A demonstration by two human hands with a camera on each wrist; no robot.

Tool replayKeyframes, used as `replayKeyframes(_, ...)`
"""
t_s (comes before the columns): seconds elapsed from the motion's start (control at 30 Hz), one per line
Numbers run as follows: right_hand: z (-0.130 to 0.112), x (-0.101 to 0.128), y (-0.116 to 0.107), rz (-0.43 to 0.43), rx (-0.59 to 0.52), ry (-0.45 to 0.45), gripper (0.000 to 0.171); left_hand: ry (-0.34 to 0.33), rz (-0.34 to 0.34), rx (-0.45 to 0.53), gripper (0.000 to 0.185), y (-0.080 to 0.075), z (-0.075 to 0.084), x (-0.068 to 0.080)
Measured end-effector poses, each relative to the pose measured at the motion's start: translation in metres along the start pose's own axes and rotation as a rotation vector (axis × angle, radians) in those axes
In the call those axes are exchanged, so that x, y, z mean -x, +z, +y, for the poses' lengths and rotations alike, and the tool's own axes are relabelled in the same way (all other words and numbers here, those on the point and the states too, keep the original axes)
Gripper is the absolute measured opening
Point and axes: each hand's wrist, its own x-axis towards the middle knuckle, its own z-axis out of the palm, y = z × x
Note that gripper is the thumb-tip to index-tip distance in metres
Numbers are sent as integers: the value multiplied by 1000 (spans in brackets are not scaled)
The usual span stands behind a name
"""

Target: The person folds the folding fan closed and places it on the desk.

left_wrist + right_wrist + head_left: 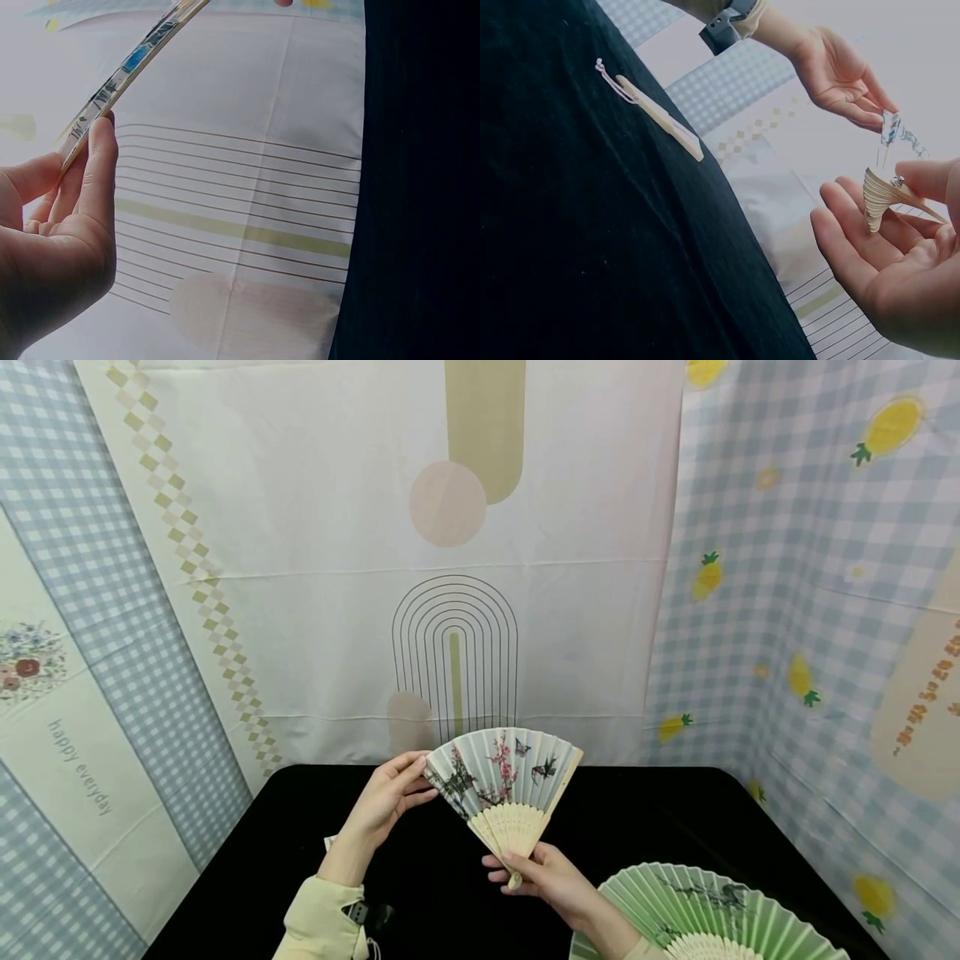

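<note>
A half-spread paper fan (504, 774), pale blue with painted blossoms and birds, is held up over the black table (645, 814). My left hand (420, 777) pinches its left outer rib between thumb and fingers; the left wrist view shows this rib (124, 71) edge-on above the left hand (82, 146). My right hand (512, 865) holds the fan by its pivot end, thumb on the rivet. In the right wrist view, the stacked ribs (881, 199) lie across the right hand (900, 202), with the left hand (870, 112) just beyond.
A green fan (705, 910) lies fully spread on the table at the front right. A closed wooden fan (660, 116) with a pink cord lies on the table near my left forearm. Printed cloth backdrops (315, 568) enclose the table at the back and sides.
</note>
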Motion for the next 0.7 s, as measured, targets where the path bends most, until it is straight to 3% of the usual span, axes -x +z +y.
replayKeyframes(0.27,1,1,3,15,57,-20,42,0,27,-11,30,2,0,1)
replayKeyframes(0.7,1,1,5,-5,130,-26,39,-10,-9,-47,39,1,-1,0)
